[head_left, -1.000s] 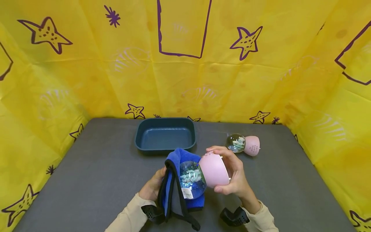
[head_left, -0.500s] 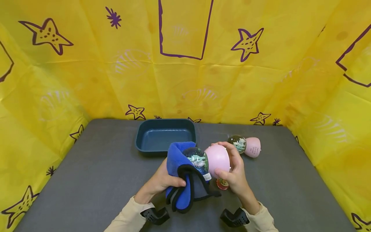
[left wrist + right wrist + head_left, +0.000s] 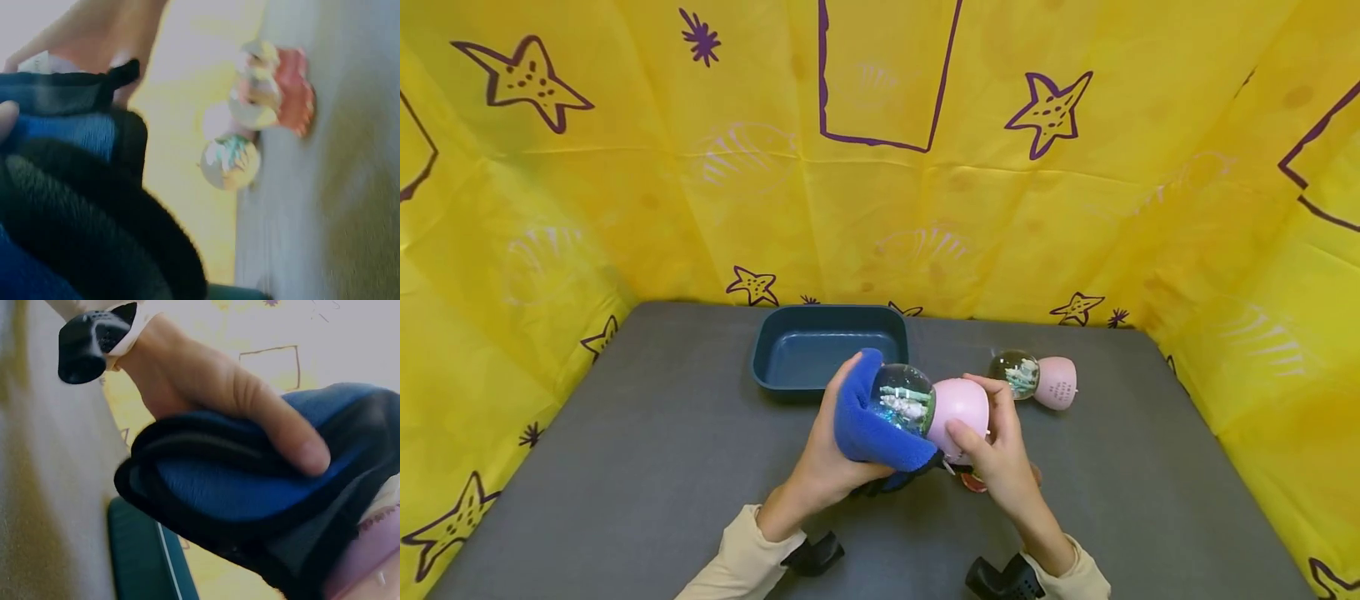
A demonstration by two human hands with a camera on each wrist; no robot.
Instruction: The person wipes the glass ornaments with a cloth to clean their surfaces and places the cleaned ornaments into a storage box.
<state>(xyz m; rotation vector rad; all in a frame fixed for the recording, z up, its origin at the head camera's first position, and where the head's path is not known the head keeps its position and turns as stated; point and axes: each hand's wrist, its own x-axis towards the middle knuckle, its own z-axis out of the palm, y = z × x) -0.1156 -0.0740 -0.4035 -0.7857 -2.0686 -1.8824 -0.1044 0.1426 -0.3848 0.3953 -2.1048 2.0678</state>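
Before a teal rectangular tub (image 3: 829, 360), left hand (image 3: 820, 468) grips black-edged blue fleecy cloth (image 3: 874, 435); right hand (image 3: 1007, 454) clasps pink-based clear globe (image 3: 929, 408).

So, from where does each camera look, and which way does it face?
Head: worn on the head, faces forward and down at the cloth, held globe and tray; left hand, right hand and sleeves show.
Left wrist: worn there, image sideways, faces past the cloth to the lying globe and red-based globes; a fingertip and, likely, the blurred right hand show.
Right wrist: worn there, image sideways, faces across to the left hand gripping the cloth; that hand and its wrist camera show.
Head and right wrist share left hand, cloth, tray.
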